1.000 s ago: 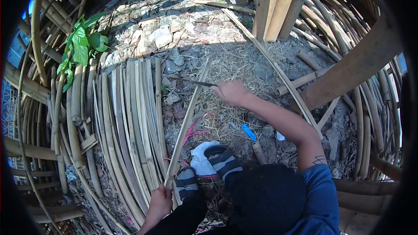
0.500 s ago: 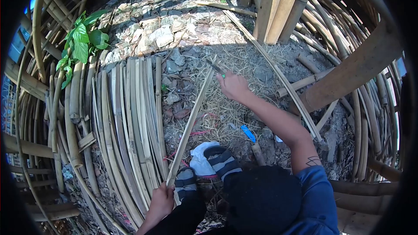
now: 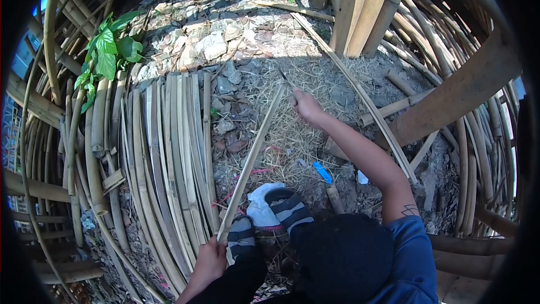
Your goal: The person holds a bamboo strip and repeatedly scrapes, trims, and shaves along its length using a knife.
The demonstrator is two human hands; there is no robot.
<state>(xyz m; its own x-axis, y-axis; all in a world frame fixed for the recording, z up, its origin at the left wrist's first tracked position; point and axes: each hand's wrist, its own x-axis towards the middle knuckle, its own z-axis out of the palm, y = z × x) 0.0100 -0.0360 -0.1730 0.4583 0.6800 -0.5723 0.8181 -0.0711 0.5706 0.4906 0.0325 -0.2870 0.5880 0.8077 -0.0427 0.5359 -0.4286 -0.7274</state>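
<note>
A long split bamboo strip (image 3: 253, 155) slants up and away from my body. My left hand (image 3: 210, 261) is closed around its near end, low in the view beside my shoe. My right hand (image 3: 306, 108) is wrapped around the handle of a knife (image 3: 283, 75), most of the handle being hidden by the fingers. The dark blade lies at the strip's far end; whether it touches the wood I cannot tell. Beneath, pale shavings (image 3: 295, 129) cover the ground.
Several split bamboo strips (image 3: 181, 152) lie side by side at the left. A blue object (image 3: 322, 173) and a white bag (image 3: 260, 205) are near my feet. A thick bamboo pole (image 3: 455, 87) leans at right, with another strip (image 3: 360, 98) on the ground. Leafy plant (image 3: 107, 53) at upper left.
My right hand and the knife have shifted slightly right, and the blade now points more upward. The strip's far end has swung a little right; my left hand keeps its hold.
</note>
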